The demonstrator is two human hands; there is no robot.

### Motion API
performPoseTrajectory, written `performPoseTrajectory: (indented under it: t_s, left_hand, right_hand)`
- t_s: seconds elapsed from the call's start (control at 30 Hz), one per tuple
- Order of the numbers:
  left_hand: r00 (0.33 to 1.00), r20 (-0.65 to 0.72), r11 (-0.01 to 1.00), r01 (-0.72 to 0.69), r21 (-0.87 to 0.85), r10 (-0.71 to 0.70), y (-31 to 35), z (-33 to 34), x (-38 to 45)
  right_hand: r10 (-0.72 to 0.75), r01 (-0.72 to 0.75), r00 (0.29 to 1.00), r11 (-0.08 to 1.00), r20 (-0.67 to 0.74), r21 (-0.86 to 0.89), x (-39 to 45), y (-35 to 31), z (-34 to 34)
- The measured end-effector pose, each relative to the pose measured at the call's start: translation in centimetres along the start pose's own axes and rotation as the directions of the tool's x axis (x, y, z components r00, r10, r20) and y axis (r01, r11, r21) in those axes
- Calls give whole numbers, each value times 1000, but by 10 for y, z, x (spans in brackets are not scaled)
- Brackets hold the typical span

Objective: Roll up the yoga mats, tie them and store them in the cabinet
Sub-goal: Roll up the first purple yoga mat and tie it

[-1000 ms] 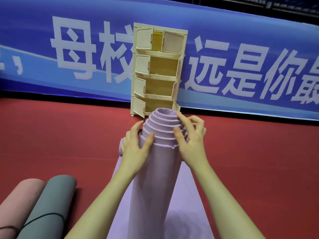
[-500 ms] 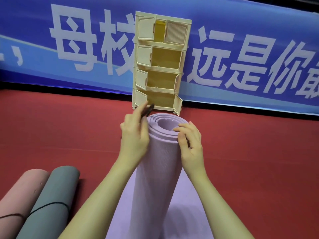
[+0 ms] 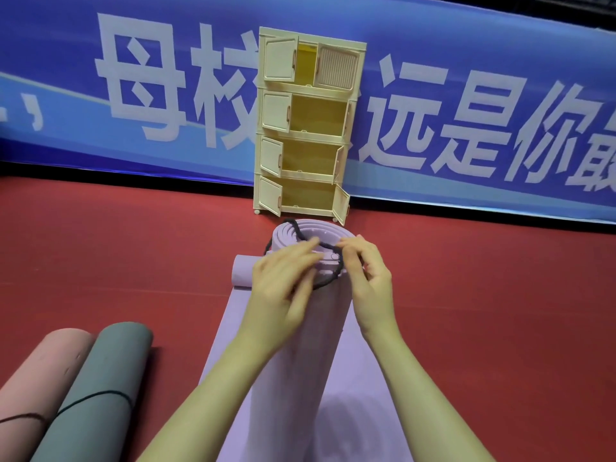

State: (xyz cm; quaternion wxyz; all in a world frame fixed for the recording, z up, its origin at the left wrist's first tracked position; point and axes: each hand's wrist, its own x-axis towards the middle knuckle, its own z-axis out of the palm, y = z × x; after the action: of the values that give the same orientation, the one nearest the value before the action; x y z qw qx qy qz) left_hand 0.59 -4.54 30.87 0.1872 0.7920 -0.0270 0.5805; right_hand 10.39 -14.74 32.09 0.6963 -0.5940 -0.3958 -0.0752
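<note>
Purple rolled mat (image 3: 300, 345) upright on the red floor (image 3: 483, 311), black cord (image 3: 328, 281) looped over its top end. Left hand (image 3: 283, 288) and right hand (image 3: 370, 278) each pinching the cord at the rim. Beyond, cream cabinet (image 3: 266, 195), doors open. Pink mat (image 3: 36, 375) and grey mat (image 3: 96, 395) lying tied at left.

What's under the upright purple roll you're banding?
A second purple mat lies flat beneath the upright purple roll, its far end curled. The roll's base is out of view.
</note>
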Motion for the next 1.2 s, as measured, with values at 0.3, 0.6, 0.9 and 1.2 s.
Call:
performPoseTrajectory:
  t_s: [0.3,0.6,0.9,1.2]
  left_hand:
    - [574,271,492,812,-314,-773,-14,1,-6]
    - [550,77,462,762,-454,-832,-29,2,-1]
    - [485,70,335,694,-637,-872,-40,6,6]
    - [433,243,201,754,-626,-868,-51,-1,17]
  right_hand:
    - [103,-103,984,995,-148,8,-9,10,3]
    - [105,-54,965,976,-239,210,-23,13,11]
    - [76,-52,987,985,-142,166,-29,14,4]
    - [32,-24,964,999,-265,31,-37,4,12]
